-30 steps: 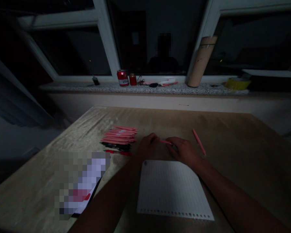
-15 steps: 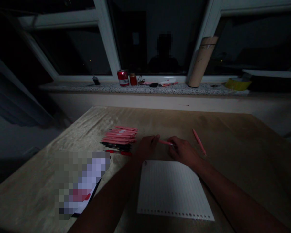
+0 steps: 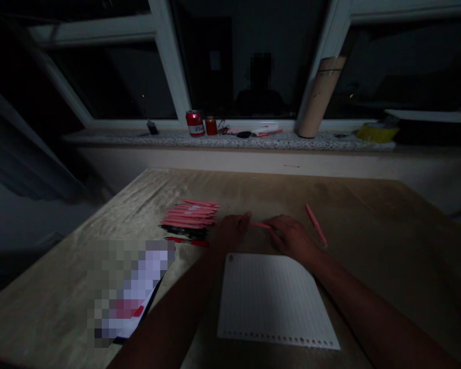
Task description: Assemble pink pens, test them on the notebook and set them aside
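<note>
Between my two hands lies a pink pen point(image 3: 258, 224), held level just beyond the notepad. My left hand point(image 3: 233, 228) is closed on its left end, thumb raised. The fingers of my right hand point(image 3: 290, 233) close on its right end and hide that tip. Below the hands rests a lined spiral notepad point(image 3: 274, 300). To the left of my left hand is a row of pink pens point(image 3: 190, 214), with black pens point(image 3: 184, 232) and a red pen point(image 3: 186, 241) nearer to me. Another pink pen point(image 3: 315, 224) lies alone, right of my right hand.
A phone with a lit, blurred screen point(image 3: 138, 292) lies left of my left forearm. Along the windowsill point(image 3: 169, 138) stand a red can point(image 3: 195, 123), a small red jar point(image 3: 211, 126), a tall tan tube point(image 3: 322, 97) and a roll of yellow tape point(image 3: 377, 133).
My right hand has turned slightly, its fingers now lying flatter over the pen's right end. My left hand and the pen have barely shifted. Everything else stays put.
</note>
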`<state>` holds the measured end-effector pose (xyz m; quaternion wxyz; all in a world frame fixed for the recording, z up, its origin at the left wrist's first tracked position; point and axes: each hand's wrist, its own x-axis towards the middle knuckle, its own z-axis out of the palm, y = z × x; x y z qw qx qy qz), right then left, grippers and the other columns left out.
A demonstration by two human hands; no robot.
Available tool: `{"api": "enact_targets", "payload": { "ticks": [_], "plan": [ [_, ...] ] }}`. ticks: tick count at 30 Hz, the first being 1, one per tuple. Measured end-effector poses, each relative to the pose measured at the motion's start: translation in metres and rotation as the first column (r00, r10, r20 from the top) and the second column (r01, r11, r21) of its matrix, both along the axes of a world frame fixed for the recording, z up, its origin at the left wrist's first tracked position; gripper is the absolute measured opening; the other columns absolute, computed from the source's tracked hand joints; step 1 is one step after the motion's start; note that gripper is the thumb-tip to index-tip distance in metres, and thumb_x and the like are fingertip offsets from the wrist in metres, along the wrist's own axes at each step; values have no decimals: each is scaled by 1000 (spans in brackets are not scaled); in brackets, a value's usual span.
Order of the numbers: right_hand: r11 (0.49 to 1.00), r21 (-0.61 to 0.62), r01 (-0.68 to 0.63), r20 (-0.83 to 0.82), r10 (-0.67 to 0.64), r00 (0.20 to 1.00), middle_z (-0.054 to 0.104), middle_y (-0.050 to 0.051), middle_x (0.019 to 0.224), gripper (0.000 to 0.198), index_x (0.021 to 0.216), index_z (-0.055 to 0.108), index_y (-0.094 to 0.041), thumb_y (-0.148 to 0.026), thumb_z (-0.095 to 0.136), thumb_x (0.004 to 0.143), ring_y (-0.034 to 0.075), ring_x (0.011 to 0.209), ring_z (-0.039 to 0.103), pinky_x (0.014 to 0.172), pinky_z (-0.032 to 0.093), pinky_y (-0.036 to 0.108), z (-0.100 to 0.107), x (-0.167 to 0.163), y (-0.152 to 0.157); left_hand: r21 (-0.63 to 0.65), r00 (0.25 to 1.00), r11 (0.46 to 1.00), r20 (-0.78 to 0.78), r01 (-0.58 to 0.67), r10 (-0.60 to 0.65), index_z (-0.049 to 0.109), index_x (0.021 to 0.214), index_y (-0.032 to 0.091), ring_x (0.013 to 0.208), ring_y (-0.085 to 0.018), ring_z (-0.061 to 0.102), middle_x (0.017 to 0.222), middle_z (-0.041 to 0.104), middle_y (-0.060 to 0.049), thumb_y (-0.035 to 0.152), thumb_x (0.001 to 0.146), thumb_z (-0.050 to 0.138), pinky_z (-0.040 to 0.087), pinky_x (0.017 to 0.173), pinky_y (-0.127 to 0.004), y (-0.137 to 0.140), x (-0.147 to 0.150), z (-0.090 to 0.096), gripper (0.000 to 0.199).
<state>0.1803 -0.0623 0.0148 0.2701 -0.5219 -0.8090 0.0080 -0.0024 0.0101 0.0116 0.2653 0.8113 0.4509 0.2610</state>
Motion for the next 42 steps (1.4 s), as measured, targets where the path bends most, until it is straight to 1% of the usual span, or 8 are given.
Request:
{"api": "enact_targets", "payload": {
  "ticks": [5, 9, 14, 26, 33, 36, 38, 42],
  "plan": [
    [999, 20, 25, -15, -25, 1000, 66, 7, 89, 22, 100, 61, -18, -21, 45, 86, 19, 84, 59, 76, 44, 33, -2, 1, 1, 54, 996, 998, 81, 34, -39, 49, 68, 18, 60, -12, 49, 60, 51, 2, 36, 90, 31, 29, 56, -24, 2, -5, -6, 33],
    [999, 5, 38, -11, -38, 999, 66, 8, 91, 23, 102, 61, -18, -21, 43, 87, 19, 86, 59, 78, 44, 33, -2, 2, 1, 31, 996, 998, 68, 58, -60, 46, 69, 18, 60, -10, 47, 60, 47, 4, 36, 87, 35, 28, 56, -23, 3, -8, -7, 28],
    [1000, 0, 23, -11, -23, 1000, 66, 8, 91, 23, 101, 61, -17, -21, 43, 87, 20, 87, 59, 79, 44, 33, -1, 1, 1, 38, 995, 995, 33, 89, -90, 46, 67, 17, 62, -11, 46, 61, 47, 3, 38, 88, 33, 29, 57, -23, 4, -5, -6, 32],
    [1000, -18, 0, -44, -1, 999, 66, 8, 91, 23, 101, 60, -17, -20, 42, 88, 19, 85, 58, 77, 45, 32, 1, -1, -1, 21, 998, 998, 19, 61, -62, 55, 63, 16, 62, -16, 54, 62, 59, -4, 47, 90, 25, 33, 58, -27, 4, -2, -7, 51],
    [1000, -19, -14, -66, 13, 998, 65, 8, 92, 23, 103, 59, -17, -20, 43, 87, 18, 86, 58, 78, 45, 31, -1, -1, -1, 4, 998, 999, 32, 54, -54, 50, 58, 16, 59, -14, 51, 56, 53, -2, 48, 90, 24, 30, 56, -27, 2, -1, -4, 52],
    [1000, -26, -11, -73, 9, 997, 64, 8, 92, 23, 103, 59, -17, -20, 43, 87, 18, 86, 58, 78, 45, 31, 0, -1, -1, -2, 995, 998, 79, 63, -63, 48, 61, 17, 60, -13, 50, 58, 52, 0, 44, 90, 27, 30, 57, -26, 1, -2, -4, 45],
    [999, -33, -2, -76, -1, 997, 64, 8, 92, 23, 103, 59, -18, -21, 42, 87, 18, 86, 58, 77, 45, 31, 0, -1, -1, 2, 990, 997, 115, 75, -75, 48, 66, 17, 62, -12, 49, 61, 51, 1, 39, 88, 32, 30, 57, -25, 0, -3, -3, 35],
    [999, -45, 10, -72, -14, 997, 64, 8, 91, 22, 101, 59, -18, -21, 42, 87, 19, 86, 58, 77, 45, 31, 2, -1, -2, -34, 990, 997, 121, 70, -65, 45, 70, 17, 61, -10, 46, 60, 46, 4, 31, 84, 39, 29, 57, -23, 0, -5, -2, 20]
  ]
}}
